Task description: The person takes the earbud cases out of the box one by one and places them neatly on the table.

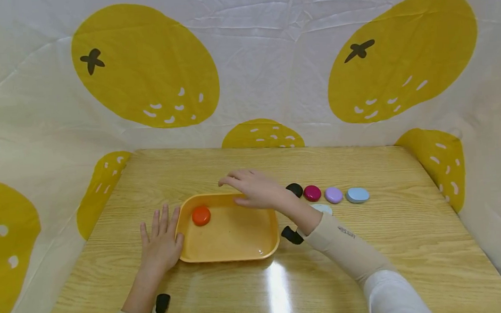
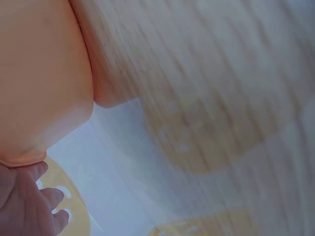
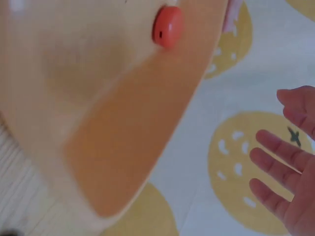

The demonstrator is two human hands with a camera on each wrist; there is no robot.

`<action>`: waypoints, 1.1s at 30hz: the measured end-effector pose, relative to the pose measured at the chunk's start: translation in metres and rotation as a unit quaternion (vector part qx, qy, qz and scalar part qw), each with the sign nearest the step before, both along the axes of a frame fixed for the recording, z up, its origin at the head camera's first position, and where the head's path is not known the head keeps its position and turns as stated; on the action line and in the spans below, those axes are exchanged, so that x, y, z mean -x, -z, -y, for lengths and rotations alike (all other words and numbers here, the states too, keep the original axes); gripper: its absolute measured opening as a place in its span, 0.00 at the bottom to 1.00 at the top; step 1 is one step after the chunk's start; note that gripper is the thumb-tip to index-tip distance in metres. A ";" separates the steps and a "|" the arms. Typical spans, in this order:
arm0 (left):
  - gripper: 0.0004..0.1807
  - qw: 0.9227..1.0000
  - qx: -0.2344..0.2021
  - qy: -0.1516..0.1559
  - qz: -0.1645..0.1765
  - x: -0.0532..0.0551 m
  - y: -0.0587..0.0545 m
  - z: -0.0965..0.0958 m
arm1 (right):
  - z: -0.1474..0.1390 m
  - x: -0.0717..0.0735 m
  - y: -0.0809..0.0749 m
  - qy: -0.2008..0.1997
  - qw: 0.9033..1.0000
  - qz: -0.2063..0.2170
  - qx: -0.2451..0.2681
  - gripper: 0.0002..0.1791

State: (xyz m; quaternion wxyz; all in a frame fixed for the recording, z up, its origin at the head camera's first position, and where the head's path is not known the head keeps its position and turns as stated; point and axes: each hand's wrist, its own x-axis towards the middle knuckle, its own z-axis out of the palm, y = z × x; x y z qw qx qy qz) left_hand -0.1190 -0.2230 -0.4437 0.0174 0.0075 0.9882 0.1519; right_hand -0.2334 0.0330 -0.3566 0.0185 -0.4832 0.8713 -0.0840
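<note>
A shallow yellow-orange plastic tray (image 1: 230, 260) lies on the wooden table, and one glossy orange-red round piece (image 1: 201, 216) sits inside near its left end. My left hand (image 1: 159, 244) lies along the tray's left side, fingers straight and spread, thumb at the rim. In the left wrist view, that hand (image 2: 27, 201) shows at the tray's edge (image 2: 44, 78). Over the tray's far right rim hovers my right hand (image 1: 254, 187), its fingers extended to the left and holding nothing. The right wrist view shows this hand (image 3: 290, 182) with separated fingers, beside the tray wall (image 3: 133, 118).
Right of the tray, in a row, lie a black piece (image 1: 294, 189), a magenta round piece (image 1: 312, 193), a lavender round piece (image 1: 333, 194) and a light blue oblong piece (image 1: 358, 195). A pale piece (image 1: 322, 209) is partly hidden by my right forearm. Fruit-patterned cloth (image 1: 272, 79) hangs behind.
</note>
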 end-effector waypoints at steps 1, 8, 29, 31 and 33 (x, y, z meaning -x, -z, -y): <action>0.33 1.000 0.000 0.000 0.001 0.000 0.000 0.000 | 0.006 0.001 0.001 -0.003 1.000 -0.001 -0.006 0.26; 0.33 1.000 0.000 0.005 0.003 0.000 0.000 0.000 | 0.046 0.000 0.007 -0.030 0.996 -0.012 -0.079 0.27; 0.34 1.000 0.000 0.004 0.002 0.000 0.000 0.001 | 0.098 -0.011 0.057 -0.047 0.976 -0.003 -0.210 0.33; 0.35 1.000 0.001 0.004 0.003 0.000 0.000 0.001 | 0.100 -0.012 0.064 -0.050 0.974 -0.018 -0.219 0.33; 0.35 1.000 0.003 0.004 0.003 0.000 0.000 0.000 | 0.101 -0.013 0.069 -0.049 0.972 -0.033 -0.229 0.34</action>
